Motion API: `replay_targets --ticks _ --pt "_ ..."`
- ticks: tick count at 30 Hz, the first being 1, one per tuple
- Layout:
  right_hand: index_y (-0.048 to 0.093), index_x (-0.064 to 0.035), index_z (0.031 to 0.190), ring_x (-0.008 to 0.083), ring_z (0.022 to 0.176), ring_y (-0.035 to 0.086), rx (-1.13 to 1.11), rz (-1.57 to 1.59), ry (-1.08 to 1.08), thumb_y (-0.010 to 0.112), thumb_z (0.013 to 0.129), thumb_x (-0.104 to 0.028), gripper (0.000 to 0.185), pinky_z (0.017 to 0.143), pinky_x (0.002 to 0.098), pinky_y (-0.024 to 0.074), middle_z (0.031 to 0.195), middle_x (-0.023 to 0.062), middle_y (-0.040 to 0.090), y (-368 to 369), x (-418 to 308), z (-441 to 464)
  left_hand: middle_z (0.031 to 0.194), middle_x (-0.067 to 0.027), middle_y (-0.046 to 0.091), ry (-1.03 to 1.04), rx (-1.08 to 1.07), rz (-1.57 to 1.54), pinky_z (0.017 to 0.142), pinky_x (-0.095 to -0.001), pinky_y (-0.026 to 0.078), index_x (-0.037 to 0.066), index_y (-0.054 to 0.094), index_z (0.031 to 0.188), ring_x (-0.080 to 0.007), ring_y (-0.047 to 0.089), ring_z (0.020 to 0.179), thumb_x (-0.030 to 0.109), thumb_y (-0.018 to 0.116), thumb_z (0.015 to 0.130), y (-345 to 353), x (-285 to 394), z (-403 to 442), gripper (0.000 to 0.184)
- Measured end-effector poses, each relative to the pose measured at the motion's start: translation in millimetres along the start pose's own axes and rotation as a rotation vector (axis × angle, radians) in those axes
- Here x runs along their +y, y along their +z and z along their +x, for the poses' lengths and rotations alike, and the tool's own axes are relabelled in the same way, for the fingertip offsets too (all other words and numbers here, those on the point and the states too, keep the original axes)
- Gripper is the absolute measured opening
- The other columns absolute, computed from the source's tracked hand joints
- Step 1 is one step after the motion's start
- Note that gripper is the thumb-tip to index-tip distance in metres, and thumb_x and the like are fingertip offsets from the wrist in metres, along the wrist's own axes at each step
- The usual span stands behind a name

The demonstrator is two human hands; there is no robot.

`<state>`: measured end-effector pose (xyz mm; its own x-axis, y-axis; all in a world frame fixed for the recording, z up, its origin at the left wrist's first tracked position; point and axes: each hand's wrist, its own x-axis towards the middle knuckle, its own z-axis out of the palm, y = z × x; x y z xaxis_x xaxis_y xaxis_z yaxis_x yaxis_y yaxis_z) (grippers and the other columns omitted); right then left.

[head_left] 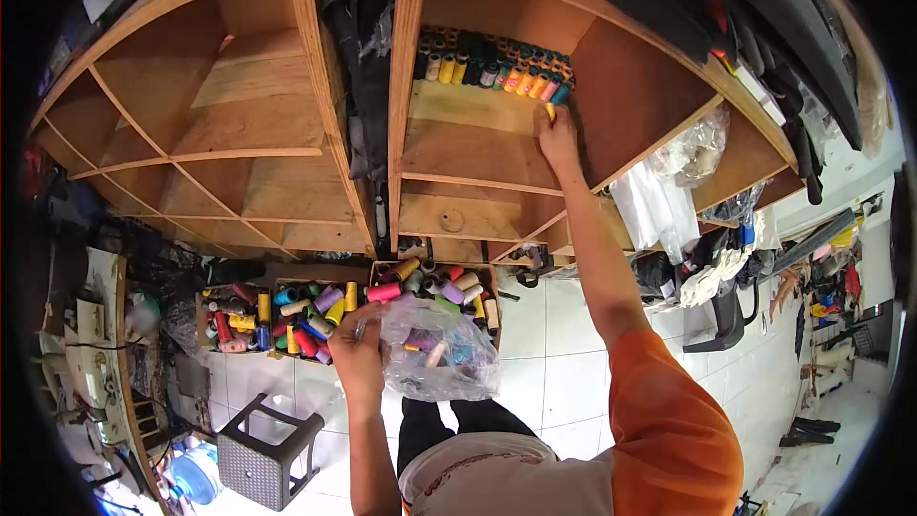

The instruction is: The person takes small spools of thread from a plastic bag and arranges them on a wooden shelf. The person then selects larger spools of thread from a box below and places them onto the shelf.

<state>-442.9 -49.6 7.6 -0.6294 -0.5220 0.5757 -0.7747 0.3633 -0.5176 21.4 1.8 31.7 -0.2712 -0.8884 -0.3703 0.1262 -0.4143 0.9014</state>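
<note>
My right hand (pixel 558 137) reaches into a wooden shelf compartment, its fingers closed on a yellow thread spool (pixel 550 111). Just beyond it, several rows of upright thread spools (pixel 478 70) stand against the compartment's back, in yellow, orange, green and dark colours. Lower down, my left hand (pixel 360 352) grips the edge of a clear plastic bag (pixel 441 368). A few spools show through the bag's film. Behind the bag, cardboard boxes (pixel 274 323) on the floor are full of loose, mixed-colour thread spools.
The wooden shelf (pixel 449 148) spans the area ahead, with more compartments at left. A dark plastic stool (pixel 263 454) stands at lower left, near a blue water bottle (pixel 196 476). White plastic bags (pixel 659 205) hang at the shelf's right side. A workbench (pixel 110 354) lines the left.
</note>
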Motion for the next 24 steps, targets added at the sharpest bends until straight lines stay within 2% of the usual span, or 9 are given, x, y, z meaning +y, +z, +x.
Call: replay_targets --ticks 1,4,8,9,12,15,18,21,24 --pt "0.055 0.0000 0.107 0.0409 0.092 0.056 -0.019 0.031 0.009 0.057 0.085 -0.030 0.037 0.079 0.0463 0.0442 0.098 0.0261 0.058 3 5 4 0.080 -0.0047 0.065 0.007 -0.001 0.010 0.036 -0.0197 0.028 -0.003 0.062 0.098 -0.0028 0.039 0.040 0.001 0.052 0.086 -1 -2 0 0.016" --pt "0.061 0.0014 0.100 0.0376 0.088 0.058 0.170 -0.042 0.073 0.059 0.085 -0.034 0.038 0.078 0.0409 0.0454 0.095 0.0224 0.061 -2 1 7 0.081 -0.0047 0.065 0.007 -0.002 0.013 0.036 -0.0195 0.028 -0.003 0.063 0.097 -0.0027 0.039 0.040 0.002 0.052 0.086 -4 -1 0 0.016" --pt "0.063 0.0007 0.095 0.0341 0.088 0.059 0.162 0.008 0.167 0.068 0.078 -0.034 0.039 0.076 0.0411 0.0461 0.089 0.0190 0.063 -26 -18 17 0.082 -0.0046 0.065 0.006 0.009 -0.010 0.036 -0.0196 0.027 -0.003 0.063 0.097 -0.0026 0.039 0.040 0.001 0.052 0.086 -7 0 2 0.015" --pt "0.062 0.0025 0.092 0.0363 0.084 0.061 0.223 -0.099 0.043 0.068 0.078 -0.030 0.035 0.074 0.0431 0.0477 0.085 0.0206 0.064 -29 -19 18 0.081 -0.0045 0.065 0.008 0.011 -0.001 0.035 -0.0197 0.027 -0.003 0.063 0.097 -0.0026 0.039 0.039 0.001 0.052 0.086 -8 1 2 0.015" --pt "0.062 0.0043 0.090 0.0390 0.083 0.062 0.252 -0.113 0.142 0.066 0.079 -0.021 0.028 0.073 0.0446 0.0497 0.087 0.0246 0.064 -30 -23 22 0.080 -0.0040 0.064 0.011 0.003 0.017 0.035 -0.0197 0.028 -0.003 0.062 0.097 -0.0026 0.039 0.039 0.001 0.051 0.086 -7 2 5 0.016" --pt "0.063 0.0050 0.088 0.0404 0.081 0.063 0.144 -0.288 0.231 0.063 0.079 -0.014 0.021 0.070 0.0439 0.0518 0.085 0.0265 0.063 -33 -26 26 0.080 -0.0039 0.064 0.018 -0.011 0.016 0.035 -0.0197 0.028 -0.003 0.062 0.098 -0.0028 0.039 0.039 0.000 0.051 0.086 -7 -2 7 0.016" --pt "0.065 0.0056 0.085 0.0393 0.082 0.064 0.142 -0.347 0.327 0.060 0.079 -0.010 0.017 0.071 0.0427 0.0530 0.087 0.0269 0.063 -31 -37 31 0.082 -0.0049 0.064 0.022 -0.022 0.030 0.035 -0.0198 0.029 -0.003 0.062 0.099 -0.0033 0.039 0.039 0.000 0.051 0.086 -6 -2 7 0.017" --pt "0.066 0.0053 0.082 0.0390 0.081 0.064 0.039 -0.393 0.363 0.058 0.080 -0.009 0.017 0.070 0.0422 0.0536 0.088 0.0268 0.063 -23 -26 40 0.087 -0.0068 0.065 0.026 -0.024 0.061 0.036 -0.0199 0.030 -0.004 0.062 0.100 -0.0037 0.041 0.040 -0.001 0.050 0.086 -10 -8 10 0.018" --pt "0.066 0.0045 0.084 0.0389 0.082 0.064 0.001 -0.388 0.307 0.054 0.083 -0.010 0.019 0.070 0.0417 0.0539 0.088 0.0270 0.063 -16 -18 46 0.088 -0.0067 0.065 -0.004 -0.014 0.058 0.036 -0.0198 0.030 -0.003 0.062 0.100 -0.0034 0.041 0.041 -0.001 0.050 0.085 -14 -9 12 0.018"
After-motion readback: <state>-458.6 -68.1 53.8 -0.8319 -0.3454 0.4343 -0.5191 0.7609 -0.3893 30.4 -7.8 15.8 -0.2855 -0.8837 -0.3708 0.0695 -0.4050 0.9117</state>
